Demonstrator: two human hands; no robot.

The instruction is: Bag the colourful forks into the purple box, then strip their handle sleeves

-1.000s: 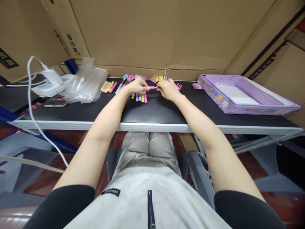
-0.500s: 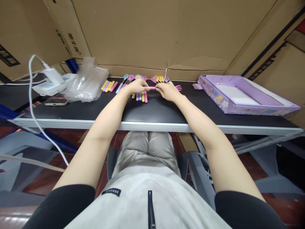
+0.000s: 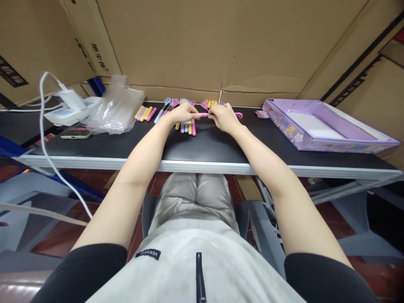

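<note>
My left hand [image 3: 182, 113] and my right hand [image 3: 222, 116] meet over the far middle of the black table [image 3: 208, 145]. Both are closed in a pinch on one small pink handle [image 3: 203, 114] held level between them. Under and behind my left hand lies a row of coloured handles [image 3: 187, 127] in pink, purple, blue and yellow. Behind both hands lie several small hand-shaped heads [image 3: 211, 102] in pink, yellow and blue. A second group of handles [image 3: 144, 113] lies to the left.
A purple tray-like box [image 3: 318, 125] stands on the right. A small pink piece [image 3: 261, 113] lies by it. Clear plastic bags [image 3: 116, 108], a white charger with cable [image 3: 67, 100] and a phone [image 3: 75, 134] are at left. Cardboard boxes wall the back.
My hands stay pinched on the pink handle, shifted very slightly. The view has dipped a little; nothing else moved.
</note>
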